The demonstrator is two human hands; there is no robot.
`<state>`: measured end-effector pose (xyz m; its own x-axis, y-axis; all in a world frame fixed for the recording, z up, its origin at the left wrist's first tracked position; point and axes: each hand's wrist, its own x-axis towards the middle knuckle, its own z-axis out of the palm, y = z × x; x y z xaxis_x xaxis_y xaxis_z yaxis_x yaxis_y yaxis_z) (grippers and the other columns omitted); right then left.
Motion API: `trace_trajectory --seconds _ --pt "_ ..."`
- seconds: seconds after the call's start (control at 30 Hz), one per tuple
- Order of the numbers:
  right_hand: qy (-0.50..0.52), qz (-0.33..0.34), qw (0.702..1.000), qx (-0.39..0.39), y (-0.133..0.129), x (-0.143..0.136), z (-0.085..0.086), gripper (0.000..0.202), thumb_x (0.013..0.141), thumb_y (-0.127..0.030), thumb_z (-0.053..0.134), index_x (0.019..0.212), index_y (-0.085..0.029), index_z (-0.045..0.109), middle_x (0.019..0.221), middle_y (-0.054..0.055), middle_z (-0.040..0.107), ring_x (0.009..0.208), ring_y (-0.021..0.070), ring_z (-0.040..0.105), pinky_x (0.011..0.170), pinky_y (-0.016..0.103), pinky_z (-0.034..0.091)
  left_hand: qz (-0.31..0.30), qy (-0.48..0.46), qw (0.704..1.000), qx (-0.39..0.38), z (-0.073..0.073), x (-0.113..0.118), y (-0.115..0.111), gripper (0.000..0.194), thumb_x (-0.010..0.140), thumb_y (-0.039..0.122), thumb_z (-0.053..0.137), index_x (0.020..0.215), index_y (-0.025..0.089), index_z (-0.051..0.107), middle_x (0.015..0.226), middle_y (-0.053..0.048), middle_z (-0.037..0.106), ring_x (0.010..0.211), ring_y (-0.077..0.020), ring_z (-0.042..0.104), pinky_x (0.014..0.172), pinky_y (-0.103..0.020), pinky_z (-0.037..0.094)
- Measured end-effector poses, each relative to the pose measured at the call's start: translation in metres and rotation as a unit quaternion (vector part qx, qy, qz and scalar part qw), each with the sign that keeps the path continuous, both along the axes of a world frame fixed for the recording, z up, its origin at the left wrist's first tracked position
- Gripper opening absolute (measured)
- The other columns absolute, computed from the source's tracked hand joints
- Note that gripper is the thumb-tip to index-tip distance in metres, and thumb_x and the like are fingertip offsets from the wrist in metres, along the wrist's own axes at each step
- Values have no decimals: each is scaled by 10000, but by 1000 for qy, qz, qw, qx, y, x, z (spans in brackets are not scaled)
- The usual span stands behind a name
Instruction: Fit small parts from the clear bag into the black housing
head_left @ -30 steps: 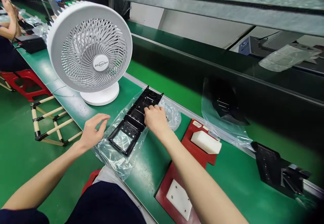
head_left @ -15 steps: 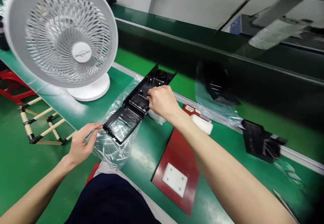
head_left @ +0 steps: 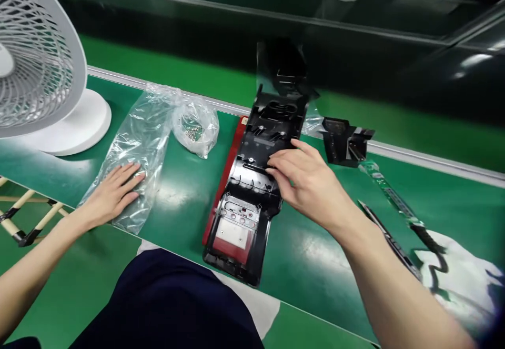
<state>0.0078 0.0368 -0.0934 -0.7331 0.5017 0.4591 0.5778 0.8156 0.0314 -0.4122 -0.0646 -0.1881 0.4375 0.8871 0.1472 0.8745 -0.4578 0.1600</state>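
A long black plastic housing (head_left: 256,167) with a rectangular window at its near end lies over the red board (head_left: 224,193). A white block with screws shows through that window. My right hand (head_left: 302,180) grips the housing at its right side, fingertips bent over its inner face and the thumb partly hidden. On the left, my left hand (head_left: 114,193) rests with spread fingers on a flat, clear plastic bag (head_left: 138,133). Beside that bag sits a small clear bag of screws (head_left: 195,128).
A white fan (head_left: 82,122) stands at the left. Behind the housing are a black part in plastic (head_left: 286,70) and another black part (head_left: 339,141). To the right lie a green circuit strip (head_left: 394,201), a dark slim tool (head_left: 389,238) and a white cloth (head_left: 461,275).
The black housing has moved right, off the clear bag and onto the red board, with my right hand on it. My left hand has flattened onto the bag. The view has swung right.
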Motion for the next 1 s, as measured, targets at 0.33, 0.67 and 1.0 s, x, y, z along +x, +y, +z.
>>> trace_trajectory --seconds 0.33,0.67,1.0 --pt "4 -43 997 63 4 10 -34 242 986 -99 420 831 -76 604 848 65 593 840 196 568 1017 413 374 -96 -88 987 96 53 51 2 618 875 104 571 1434 212 331 1357 -177 483 1282 -296 479 1050 -468 483" --pt "-44 -90 988 113 9 6 -35 222 957 -86 462 800 -105 617 748 33 547 812 197 529 969 411 366 -140 -97 981 94 72 131 73 299 935 243 471 1172 95 580 1211 -136 612 1108 -245 607 938 -430 593" --pt "56 -103 988 103 -21 4 -30 162 984 -152 489 1015 -37 600 995 128 577 909 268 565 853 429 472 -24 -2 1000 -13 72 110 135 374 954 221 327 1208 114 580 1317 -112 545 1196 -221 547 1059 -398 501"
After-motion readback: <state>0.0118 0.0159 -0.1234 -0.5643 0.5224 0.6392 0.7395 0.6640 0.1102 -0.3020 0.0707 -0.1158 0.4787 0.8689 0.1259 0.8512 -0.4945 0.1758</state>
